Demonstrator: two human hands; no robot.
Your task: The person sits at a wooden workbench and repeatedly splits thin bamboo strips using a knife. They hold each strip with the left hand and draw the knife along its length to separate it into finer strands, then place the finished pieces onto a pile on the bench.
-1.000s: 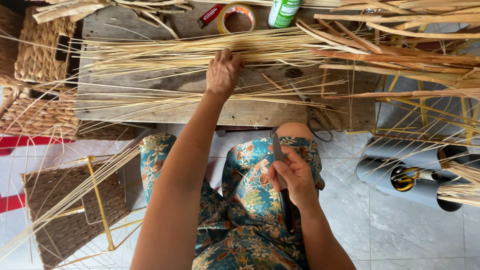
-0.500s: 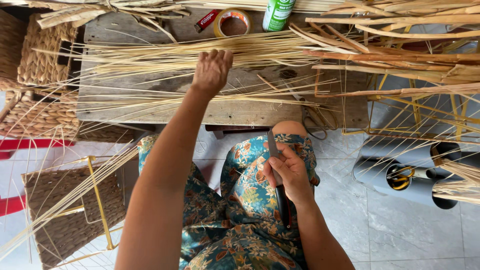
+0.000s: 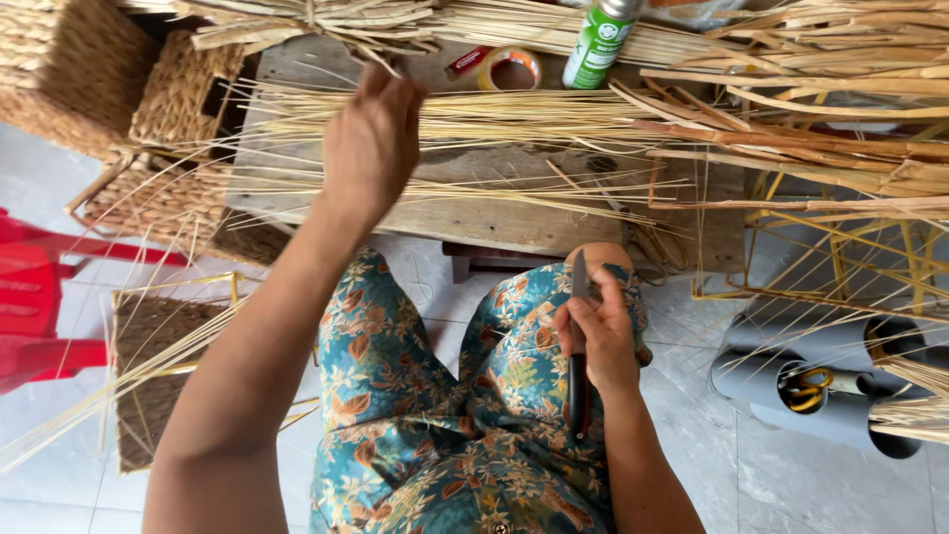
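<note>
the left hand is seen upper centre-left of the frame, arm stretched out, fingers bent down onto the bundle of thin pale straw strips laid across the wooden bench; whether any strip is actually pinched can't be told, as the fingertips are hidden behind the back of the hand. the right hand is held lower right of centre, over the lap, closed round a knife w/ dark handle, blade pointed up toward the bench edge. the lap is covered by teal floral fabric, bottom centre. at the top of the frame, behind the strips, a roll of tape is set just beside a green spray can. woven baskets are stacked upper left. a flat woven panel is laid on the floor, lower left. thicker reed stalks are piled upper right, and grey tubes are placed at the right edge, lower down.
</note>
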